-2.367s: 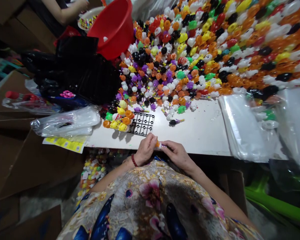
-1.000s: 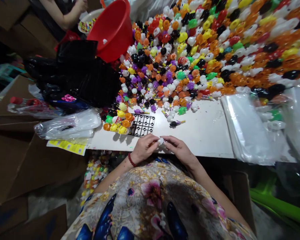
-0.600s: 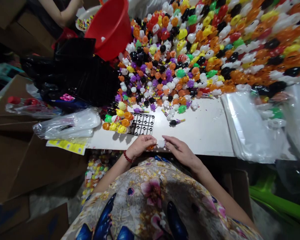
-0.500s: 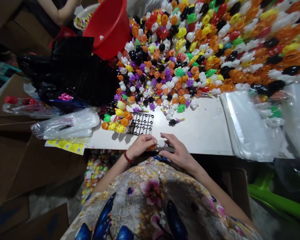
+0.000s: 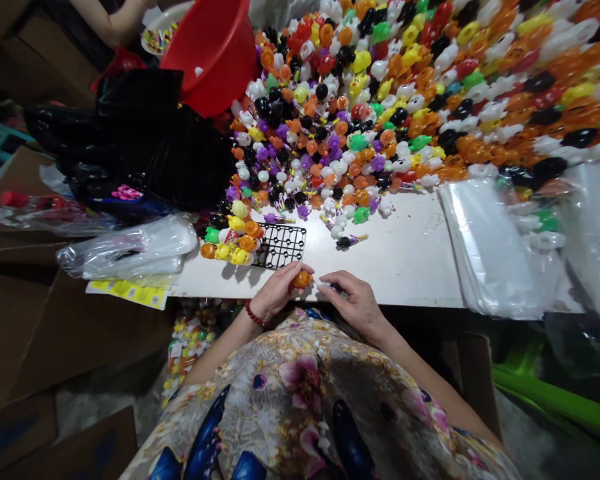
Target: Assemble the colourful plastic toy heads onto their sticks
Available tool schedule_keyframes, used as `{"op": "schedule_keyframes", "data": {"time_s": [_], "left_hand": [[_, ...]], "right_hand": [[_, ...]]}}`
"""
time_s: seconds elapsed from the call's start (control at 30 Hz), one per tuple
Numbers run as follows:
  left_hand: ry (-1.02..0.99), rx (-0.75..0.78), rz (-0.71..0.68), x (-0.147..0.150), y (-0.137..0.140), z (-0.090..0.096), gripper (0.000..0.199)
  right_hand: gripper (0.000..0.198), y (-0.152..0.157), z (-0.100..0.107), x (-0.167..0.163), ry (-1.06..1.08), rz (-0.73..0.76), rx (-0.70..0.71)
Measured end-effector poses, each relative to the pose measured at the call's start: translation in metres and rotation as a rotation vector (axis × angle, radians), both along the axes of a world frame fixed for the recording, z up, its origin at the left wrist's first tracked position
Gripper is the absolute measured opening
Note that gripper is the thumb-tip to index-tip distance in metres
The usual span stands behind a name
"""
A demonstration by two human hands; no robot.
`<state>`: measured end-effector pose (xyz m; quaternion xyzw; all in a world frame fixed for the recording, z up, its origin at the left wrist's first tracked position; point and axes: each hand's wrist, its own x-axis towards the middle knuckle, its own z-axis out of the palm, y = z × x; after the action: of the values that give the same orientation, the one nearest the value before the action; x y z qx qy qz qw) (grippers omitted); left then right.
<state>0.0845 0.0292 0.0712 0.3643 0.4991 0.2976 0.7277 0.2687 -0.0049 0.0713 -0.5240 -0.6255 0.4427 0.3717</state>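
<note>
On the near side of the black grid (image 5: 286, 244), the left hand (image 5: 279, 291) has its grip pinching 1 orange figure (image 5: 301, 279). Near and right of the grid, the right hand (image 5: 353, 300) pinches 1 small pale piece (image 5: 323, 286), mostly hidden by fingers. The grid lies on the white worktop (image 5: 395, 260), yellow and orange figures (image 5: 240, 256) crowding its left part. Well right of it lie clear bags (image 5: 487, 250); beyond it, a heap of coloured figures (image 5: 360, 120); beyond and left, 1 red tub (image 5: 215, 60).

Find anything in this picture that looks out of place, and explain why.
A lone small white piece shows inside the red plastic basin, odd beside the crowded heap of colourful toys. Nothing else stands out.
</note>
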Motion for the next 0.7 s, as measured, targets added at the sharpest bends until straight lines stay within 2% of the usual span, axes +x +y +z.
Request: {"op": "schedule_keyframes", "data": {"time_s": [0.17, 0.37, 0.47, 0.6, 0.7], "left_hand": [[0.031, 0.064, -0.056, 0.002, -0.004, -0.002, 0.048], [0.126, 0.134, -0.102, 0.004, -0.008, -0.003, 0.058], [0.182, 0.216, -0.12, 0.004, -0.008, -0.002, 0.059], [0.229, 0.248, -0.139, 0.006, -0.01, -0.003, 0.057], [0.389, 0.342, -0.13, 0.01, -0.013, -0.007, 0.051]], "right_hand": [[0.02, 0.0, -0.001, -0.002, 0.018, -0.012, 0.033], [0.019, -0.001, -0.001, 0.0, 0.001, 0.021, 0.089], [0.019, 0.0, -0.001, 0.002, -0.005, 0.07, 0.072], [0.018, 0.001, 0.0, 0.005, 0.002, 0.111, 0.047], [0.015, 0.0, 0.001, 0.004, 0.012, 0.122, 0.01]]}}
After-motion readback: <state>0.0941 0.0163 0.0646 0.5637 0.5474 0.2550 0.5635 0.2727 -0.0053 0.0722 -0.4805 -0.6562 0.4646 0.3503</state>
